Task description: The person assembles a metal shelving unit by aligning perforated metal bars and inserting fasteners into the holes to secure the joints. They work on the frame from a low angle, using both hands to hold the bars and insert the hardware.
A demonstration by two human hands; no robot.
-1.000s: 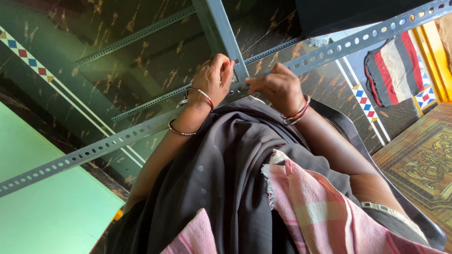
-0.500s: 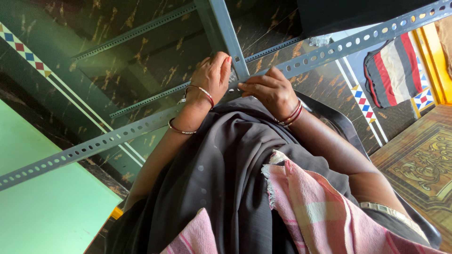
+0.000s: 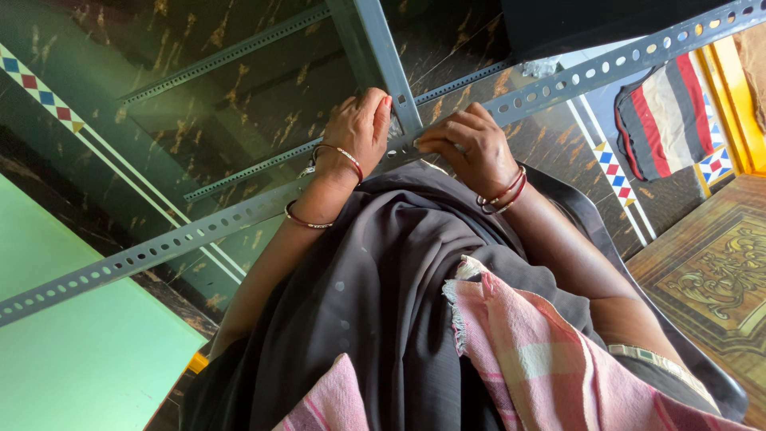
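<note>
My left hand (image 3: 361, 128) sits just above centre frame, fingers curled shut around the upright (image 3: 388, 60), a grey steel angle that runs from the top edge down to the joint. My right hand (image 3: 467, 148) is just beside it, to the right of the joint, fingers bent and pinched at the point where the upright meets the long rail (image 3: 183, 238). What the right fingertips pinch is too small to tell; the hand is closed at the joint, touching the metal.

The long rail is a slotted grey angle. It crosses the whole frame on a diagonal, from the left edge at mid height up to the upper right corner. Both hands meet it near centre. A second slotted rail (image 3: 227, 52) lies parallel in the upper left, well apart from my hands. A third (image 3: 247, 170) runs between the two, ending near my left wrist.

Under the frame is a dark marbled floor (image 3: 263, 104), open in the upper left between the rails. A green panel (image 3: 88, 351) fills the lower left corner, its edge close under the long rail. My dark drape (image 3: 383, 287) and a pink checked cloth (image 3: 527, 351) cover the lower centre, touching the rail beneath my hands. A striped cloth (image 3: 662, 120) lies at the right, beyond the rail, and a carved wooden panel (image 3: 710, 271) fills the right edge below it.
</note>
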